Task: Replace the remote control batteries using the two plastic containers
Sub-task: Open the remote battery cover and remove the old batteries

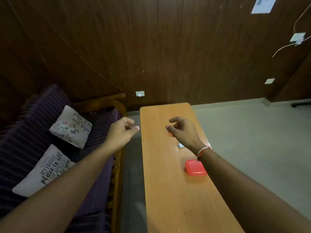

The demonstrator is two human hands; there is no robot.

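Note:
A red-lidded plastic container (196,167) sits on the long wooden table (165,165), partly under my right forearm. My right hand (182,131) hovers over the table's far half with curled, parted fingers and nothing in it. A small red thing (170,134) peeks out below its fingers. By my right wrist lies a small white object (180,145), mostly hidden. My left hand (122,130) is held in the air just left of the table's edge, fingers loosely curled, empty. No remote control is visible.
A purple striped sofa (33,132) with two printed cushions (71,126) stands left of the table, across a narrow strip of floor. A wood-panelled wall with a socket (140,93) is behind. Grey floor lies to the right.

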